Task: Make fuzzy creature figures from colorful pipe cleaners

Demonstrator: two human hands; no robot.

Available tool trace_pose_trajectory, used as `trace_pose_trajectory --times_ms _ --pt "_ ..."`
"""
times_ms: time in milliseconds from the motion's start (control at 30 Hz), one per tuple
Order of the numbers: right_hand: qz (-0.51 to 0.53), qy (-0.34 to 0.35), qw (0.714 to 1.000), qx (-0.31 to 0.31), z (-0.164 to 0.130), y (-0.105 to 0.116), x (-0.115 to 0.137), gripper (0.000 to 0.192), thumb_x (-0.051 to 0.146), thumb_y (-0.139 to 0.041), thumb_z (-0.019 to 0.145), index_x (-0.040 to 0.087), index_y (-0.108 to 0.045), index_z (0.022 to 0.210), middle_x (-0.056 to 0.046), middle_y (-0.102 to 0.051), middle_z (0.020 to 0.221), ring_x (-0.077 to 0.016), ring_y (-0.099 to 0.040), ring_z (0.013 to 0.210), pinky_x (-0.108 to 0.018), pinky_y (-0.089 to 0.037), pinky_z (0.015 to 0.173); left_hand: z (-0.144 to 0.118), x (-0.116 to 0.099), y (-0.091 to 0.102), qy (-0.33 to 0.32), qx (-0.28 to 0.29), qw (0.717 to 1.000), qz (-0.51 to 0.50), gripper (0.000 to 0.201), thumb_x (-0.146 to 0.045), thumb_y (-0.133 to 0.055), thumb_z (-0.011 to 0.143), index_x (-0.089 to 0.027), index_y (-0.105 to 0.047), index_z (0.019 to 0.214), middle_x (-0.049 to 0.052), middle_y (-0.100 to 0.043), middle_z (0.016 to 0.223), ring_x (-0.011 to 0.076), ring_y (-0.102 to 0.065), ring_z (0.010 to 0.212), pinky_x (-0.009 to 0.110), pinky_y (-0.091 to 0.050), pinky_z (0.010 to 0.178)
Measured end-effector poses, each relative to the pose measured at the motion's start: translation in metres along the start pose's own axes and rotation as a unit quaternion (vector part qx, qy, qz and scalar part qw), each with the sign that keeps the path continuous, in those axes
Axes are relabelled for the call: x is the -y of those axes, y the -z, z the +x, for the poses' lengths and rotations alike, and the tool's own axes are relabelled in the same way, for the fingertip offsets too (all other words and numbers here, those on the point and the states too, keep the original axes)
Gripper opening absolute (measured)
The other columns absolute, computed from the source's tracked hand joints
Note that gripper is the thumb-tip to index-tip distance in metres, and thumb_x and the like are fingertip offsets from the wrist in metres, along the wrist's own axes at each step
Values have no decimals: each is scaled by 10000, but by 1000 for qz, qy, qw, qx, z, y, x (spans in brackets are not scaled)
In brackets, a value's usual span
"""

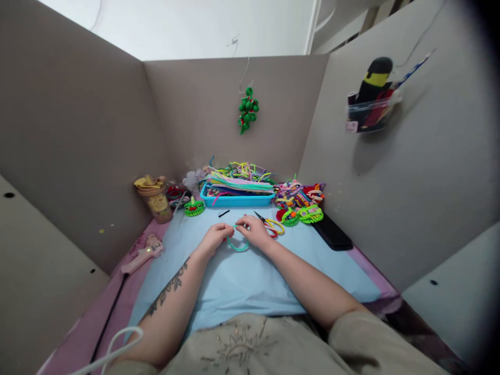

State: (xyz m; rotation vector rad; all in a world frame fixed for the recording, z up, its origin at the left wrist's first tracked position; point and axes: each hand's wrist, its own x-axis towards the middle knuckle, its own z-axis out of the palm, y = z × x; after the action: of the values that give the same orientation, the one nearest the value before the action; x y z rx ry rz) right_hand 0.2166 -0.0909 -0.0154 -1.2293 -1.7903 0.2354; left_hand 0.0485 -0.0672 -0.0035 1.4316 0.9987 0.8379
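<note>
A turquoise pipe cleaner (239, 250) hangs in a loop between my hands over the pale blue cloth. One end is pinched by my left hand (219, 235). My right hand (252, 229) grips the other end with bent fingers, and the fingertips of both hands almost meet. Just beyond my right hand lie scissors (276, 226) with yellow and red handles, partly hidden by that hand. A short black piece (224, 213) rests on the cloth past my fingers.
Ahead stands a blue tray (238, 201) heaped with pipe cleaners. Fuzzy green figures (311, 213) and a black case (332, 232) lie to the right. A pink glue gun (144, 255) and a lidded cup (155, 200) stand left. Grey panels enclose three sides.
</note>
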Motion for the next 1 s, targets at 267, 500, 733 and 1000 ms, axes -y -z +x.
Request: trace_pose_trajectory --times_ms 267,500,733,1000 --pt "-87 79 993 17 -1 -2 -2 107 195 -587 819 199 -672 755 -34 -659 740 -170 -560 767 -329 -404 828 3 7 -4 -62 -24 996 50 281 -424 -648 641 -155 -572 659 -18 -552 577 101 -453 534 216 -323 520" --pt "-130 106 985 29 -2 -1 -2 65 203 -576 831 194 -636 806 -50 -633 803 -186 -526 835 -320 -398 788 3 5 -5 -9 -20 999 31 231 -383 -608 627 -164 -538 615 -36 -507 531 90 -406 489 208 -302 477" --pt "-233 180 955 42 -1 2 2 145 204 -504 873 197 -632 805 -76 -616 811 -214 -474 844 -319 -364 714 1 4 -2 95 46 993 -51 210 -345 -585 601 -161 -488 568 -49 -422 488 65 -367 408 193 -270 396" --pt "-37 59 997 -22 0 6 0 192 243 -576 816 196 -614 998 -54 -625 875 -178 -537 806 -307 -430 740 1 0 3 86 39 987 -134 268 -363 -688 593 -150 -533 645 -50 -467 544 52 -426 458 177 -327 449"
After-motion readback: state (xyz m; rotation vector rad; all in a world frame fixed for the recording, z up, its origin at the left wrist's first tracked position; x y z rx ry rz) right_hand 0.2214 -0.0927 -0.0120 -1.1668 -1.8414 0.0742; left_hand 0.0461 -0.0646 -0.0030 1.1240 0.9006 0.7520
